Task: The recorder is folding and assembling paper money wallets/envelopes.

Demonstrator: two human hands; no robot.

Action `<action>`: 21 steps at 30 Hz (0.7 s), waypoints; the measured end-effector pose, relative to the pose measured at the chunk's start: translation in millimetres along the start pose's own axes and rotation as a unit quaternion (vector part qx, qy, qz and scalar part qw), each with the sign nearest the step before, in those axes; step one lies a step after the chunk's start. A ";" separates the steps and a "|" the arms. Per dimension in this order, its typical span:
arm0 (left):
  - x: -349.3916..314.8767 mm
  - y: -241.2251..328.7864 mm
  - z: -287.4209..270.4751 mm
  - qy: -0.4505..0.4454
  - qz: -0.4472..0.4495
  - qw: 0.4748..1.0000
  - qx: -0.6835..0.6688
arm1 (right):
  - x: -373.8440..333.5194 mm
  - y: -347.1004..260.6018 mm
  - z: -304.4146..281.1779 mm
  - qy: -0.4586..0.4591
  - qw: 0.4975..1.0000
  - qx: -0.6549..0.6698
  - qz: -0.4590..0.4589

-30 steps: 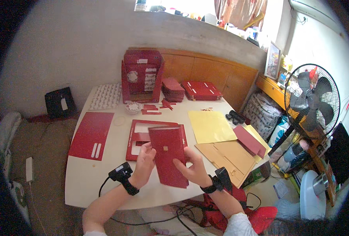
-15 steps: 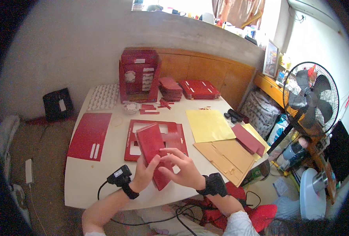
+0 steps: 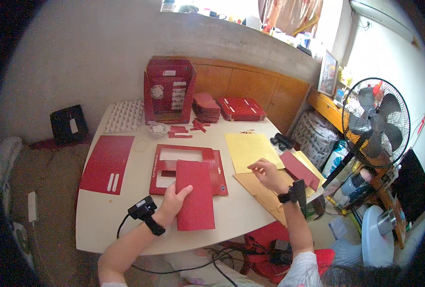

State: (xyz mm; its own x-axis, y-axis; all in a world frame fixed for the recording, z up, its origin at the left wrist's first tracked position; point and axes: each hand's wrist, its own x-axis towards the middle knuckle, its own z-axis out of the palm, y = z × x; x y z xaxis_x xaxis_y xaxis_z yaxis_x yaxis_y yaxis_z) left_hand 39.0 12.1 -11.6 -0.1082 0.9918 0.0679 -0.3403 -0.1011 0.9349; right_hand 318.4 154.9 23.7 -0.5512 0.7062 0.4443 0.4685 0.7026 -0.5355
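My left hand (image 3: 171, 205) grips a flat, dark red rectangular piece (image 3: 196, 201) by its left side, thumb across the front. The piece stands upright over the near part of the table and overlaps a red flat box (image 3: 219, 174) with cut-out windows. My right hand (image 3: 268, 176) is raised near the yellow sheet (image 3: 250, 152) and the tan card sheets (image 3: 255, 189). Its fingers are loosely bent and apart, and I see nothing in them. Both wrists wear black strapped devices.
A red sheet (image 3: 108, 165) with two white strips lies at the left. Behind stand a red display box (image 3: 193, 91), a stack of red pieces (image 3: 206, 108), a red flat pile (image 3: 241, 108) and a small bowl (image 3: 158, 129). A black fan (image 3: 376, 123) stands at the right.
My right hand has left the red piece and moved right toward the yellow and tan sheets. The red piece has turned from slanted to nearly upright in my left hand.
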 end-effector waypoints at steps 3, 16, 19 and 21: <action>0.3 -0.7 -2.1 0.005 -0.019 1.000 -0.005 | -6.2 17.6 -15.8 -0.058 0.994 -0.091 0.030; 2.6 2.2 -7.0 0.003 -0.097 0.994 -0.049 | -12.8 36.8 -15.1 -0.076 0.977 -0.191 -0.055; 0.2 6.3 -5.7 0.010 -0.102 0.993 -0.050 | -9.9 31.7 -14.6 -0.087 0.975 -0.198 -0.057; 0.7 6.4 -5.6 0.012 -0.101 0.994 -0.049 | -7.8 32.9 -18.6 -0.112 0.973 -0.196 -0.053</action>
State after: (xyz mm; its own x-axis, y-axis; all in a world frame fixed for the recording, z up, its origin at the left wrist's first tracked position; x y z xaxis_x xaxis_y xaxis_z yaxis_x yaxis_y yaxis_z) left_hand 31.5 11.7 -7.5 -0.0501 0.9908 -0.1260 -0.4472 0.0906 0.8898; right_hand 350.9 174.1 16.0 -0.7265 0.6221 0.2919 0.6040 0.7807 -0.1606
